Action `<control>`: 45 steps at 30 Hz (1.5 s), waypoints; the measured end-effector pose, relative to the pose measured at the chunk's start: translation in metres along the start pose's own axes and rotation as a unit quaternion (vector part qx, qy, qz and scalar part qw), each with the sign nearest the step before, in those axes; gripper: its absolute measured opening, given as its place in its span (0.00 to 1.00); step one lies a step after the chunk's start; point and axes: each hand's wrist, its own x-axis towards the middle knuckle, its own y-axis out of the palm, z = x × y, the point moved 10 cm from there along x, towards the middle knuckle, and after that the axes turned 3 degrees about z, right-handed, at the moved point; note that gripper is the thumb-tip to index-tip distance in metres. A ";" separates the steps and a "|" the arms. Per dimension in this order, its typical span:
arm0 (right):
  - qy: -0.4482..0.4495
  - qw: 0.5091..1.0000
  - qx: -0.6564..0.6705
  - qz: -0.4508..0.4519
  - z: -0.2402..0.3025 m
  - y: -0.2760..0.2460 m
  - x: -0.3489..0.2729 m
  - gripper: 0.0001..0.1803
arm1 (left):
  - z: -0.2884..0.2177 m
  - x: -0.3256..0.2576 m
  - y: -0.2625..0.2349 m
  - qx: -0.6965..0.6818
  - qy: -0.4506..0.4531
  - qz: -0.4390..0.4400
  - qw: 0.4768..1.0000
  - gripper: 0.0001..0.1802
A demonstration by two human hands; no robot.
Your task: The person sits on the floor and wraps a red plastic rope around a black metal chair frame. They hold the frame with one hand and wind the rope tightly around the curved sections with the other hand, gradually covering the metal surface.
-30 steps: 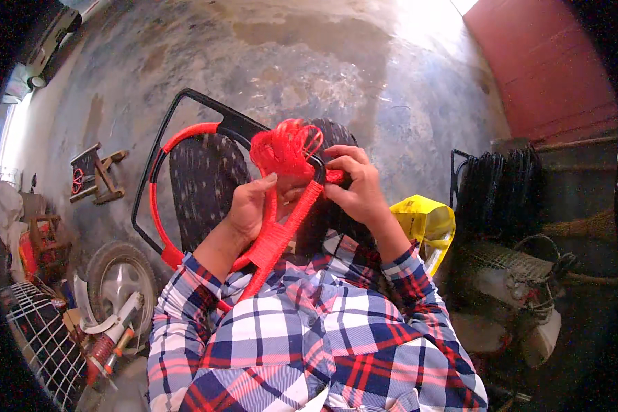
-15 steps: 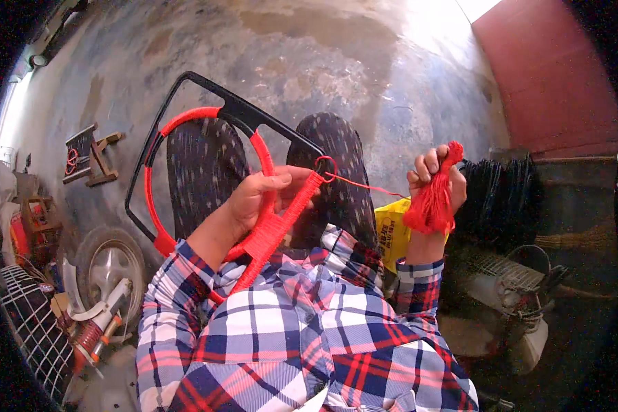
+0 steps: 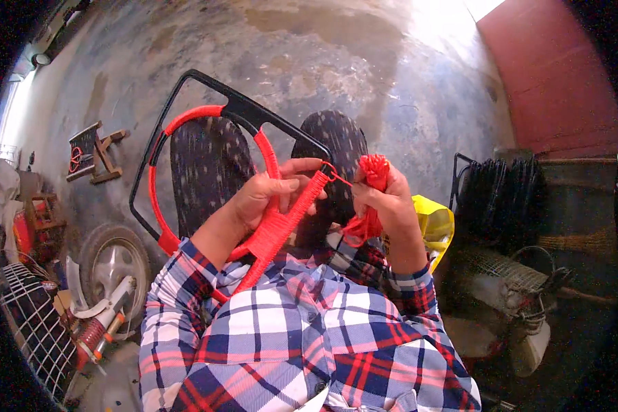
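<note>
A black frame (image 3: 163, 123) with a ring inside it lies across my lap, much of it covered in tightly wound red cord (image 3: 275, 232). My left hand (image 3: 264, 196) grips the ring's wrapped right side, thumb over the red winding and index finger reaching toward the frame's corner. Bare black still shows along the frame's upper and left bars. In my right hand (image 3: 384, 196) is a bundle of red cord (image 3: 373, 168), its loops hanging below the fist. A short strand runs from that bundle to a small loop at the frame's right corner.
Beside my right forearm is a yellow bag (image 3: 434, 223). Several black frames (image 3: 501, 196) stand stacked at the right. On the left are a small wooden stool (image 3: 103, 154), a wheel (image 3: 117, 264) and a white wire grid (image 3: 34, 329).
My right hand has come left and down, bringing the cord bundle close to the frame's corner. The strand between them is much shorter. My left hand keeps its hold.
</note>
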 end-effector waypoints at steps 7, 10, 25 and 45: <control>0.022 0.996 0.086 -0.017 -0.003 -0.001 -0.017 0.09 | 0.002 0.001 0.000 -0.003 -0.007 0.006 1.000 0.32; 0.018 0.992 0.121 -0.025 -0.002 0.001 -0.018 0.09 | 0.007 0.003 -0.003 -0.017 -0.013 0.018 1.000 0.29; -0.014 0.990 0.105 -0.095 0.001 -0.009 -0.028 0.11 | 0.011 0.006 -0.018 0.029 -0.017 -0.025 0.999 0.28; -0.015 0.992 0.127 -0.006 0.013 0.012 -0.029 0.11 | 0.002 0.000 -0.012 0.051 -0.020 -0.040 0.998 0.26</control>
